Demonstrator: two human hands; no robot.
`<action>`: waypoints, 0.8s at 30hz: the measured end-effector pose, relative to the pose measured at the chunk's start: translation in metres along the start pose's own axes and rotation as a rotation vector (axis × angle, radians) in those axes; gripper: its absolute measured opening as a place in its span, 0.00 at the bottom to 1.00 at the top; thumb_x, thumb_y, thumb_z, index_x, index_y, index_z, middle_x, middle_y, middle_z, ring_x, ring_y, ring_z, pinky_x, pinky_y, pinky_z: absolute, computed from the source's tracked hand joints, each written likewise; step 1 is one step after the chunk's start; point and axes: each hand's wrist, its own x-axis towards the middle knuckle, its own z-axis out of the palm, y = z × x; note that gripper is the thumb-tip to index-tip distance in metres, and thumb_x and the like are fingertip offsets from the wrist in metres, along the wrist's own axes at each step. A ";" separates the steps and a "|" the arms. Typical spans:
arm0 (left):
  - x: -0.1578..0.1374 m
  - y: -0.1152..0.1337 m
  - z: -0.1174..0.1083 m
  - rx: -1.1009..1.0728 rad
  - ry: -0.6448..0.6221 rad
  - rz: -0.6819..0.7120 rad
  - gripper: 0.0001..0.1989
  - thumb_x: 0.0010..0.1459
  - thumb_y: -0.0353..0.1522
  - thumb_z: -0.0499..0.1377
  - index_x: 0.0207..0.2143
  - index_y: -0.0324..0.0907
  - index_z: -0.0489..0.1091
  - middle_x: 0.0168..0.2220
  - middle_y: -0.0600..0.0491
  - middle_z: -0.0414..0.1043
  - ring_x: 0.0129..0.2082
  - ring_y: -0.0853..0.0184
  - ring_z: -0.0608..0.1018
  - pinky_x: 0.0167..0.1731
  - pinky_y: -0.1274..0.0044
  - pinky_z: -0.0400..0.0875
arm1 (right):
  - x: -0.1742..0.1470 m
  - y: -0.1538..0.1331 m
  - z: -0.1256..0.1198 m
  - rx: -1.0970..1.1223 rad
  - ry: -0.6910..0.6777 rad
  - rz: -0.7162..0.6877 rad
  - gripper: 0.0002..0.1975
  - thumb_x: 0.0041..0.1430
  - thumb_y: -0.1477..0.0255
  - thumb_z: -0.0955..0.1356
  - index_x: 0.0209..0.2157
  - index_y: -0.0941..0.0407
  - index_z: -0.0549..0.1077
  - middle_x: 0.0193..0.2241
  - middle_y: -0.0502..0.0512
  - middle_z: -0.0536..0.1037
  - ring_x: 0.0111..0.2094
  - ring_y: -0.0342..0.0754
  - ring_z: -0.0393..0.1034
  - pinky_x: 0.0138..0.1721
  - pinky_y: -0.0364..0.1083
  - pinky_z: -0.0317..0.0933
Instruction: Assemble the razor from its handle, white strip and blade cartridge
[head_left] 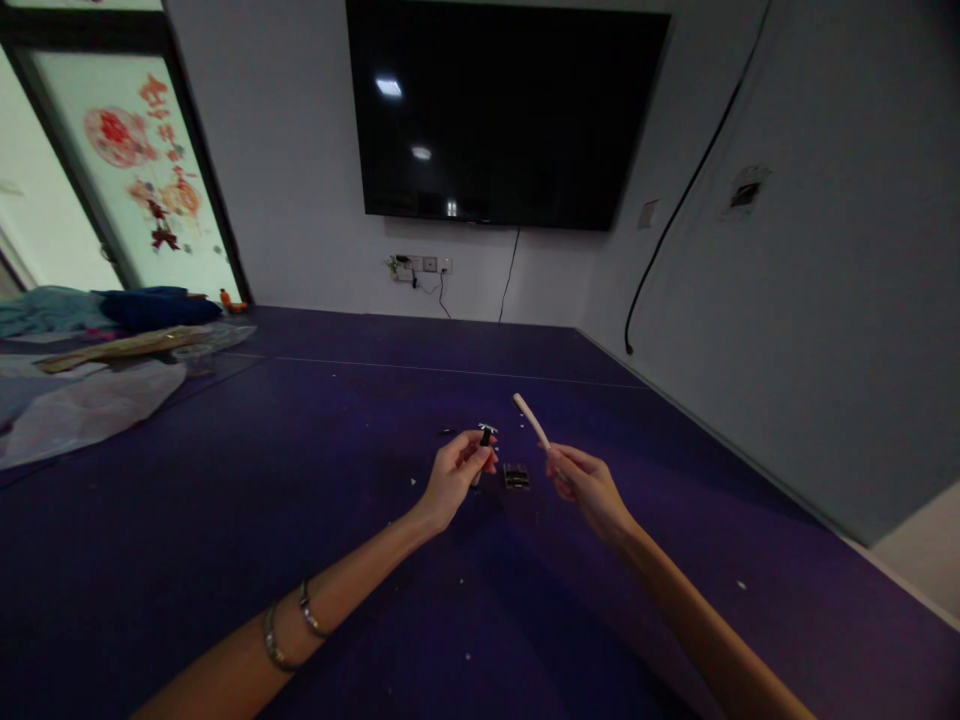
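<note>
My left hand [454, 478] is closed around a small T-shaped tool that looks like a razor [487, 435], with a black neck and a pale, narrow head pointing up. The lower end of its handle peeks out below my fingers. In my right hand [589, 487], pinched between thumb and fingers, is a slim cream-coloured stick [531, 418], slightly bent and slanting up to the left. Between the two hands, on the purple surface [420, 620], lies a small dark rectangular holder [516, 477] with slots. A short dark piece [447, 432] rests just beyond my left hand.
Small white scraps [741, 585] are scattered over the surface. Clear plastic sheeting [97, 410], a brown wrapped item [127, 350] and blue cloth [161, 308] lie at the far left. A television [510, 120] hangs on the wall; a black cable [675, 215] dangles at the right.
</note>
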 end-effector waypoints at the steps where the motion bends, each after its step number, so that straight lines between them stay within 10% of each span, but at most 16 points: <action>1: 0.001 0.000 0.000 -0.001 0.017 0.007 0.12 0.52 0.35 0.58 0.37 0.37 0.67 0.28 0.52 0.69 0.26 0.72 0.71 0.27 0.80 0.63 | -0.003 -0.003 0.006 0.057 -0.022 0.029 0.17 0.46 0.61 0.70 0.36 0.57 0.75 0.21 0.48 0.67 0.16 0.35 0.50 0.15 0.39 0.39; 24: 0.009 -0.003 -0.005 0.070 0.115 -0.007 0.12 0.45 0.33 0.61 0.34 0.37 0.70 0.24 0.54 0.69 0.23 0.71 0.72 0.21 0.81 0.61 | -0.087 -0.005 0.096 0.460 -0.113 0.332 0.17 0.50 0.64 0.68 0.40 0.53 0.63 0.24 0.46 0.69 0.16 0.35 0.54 0.15 0.38 0.47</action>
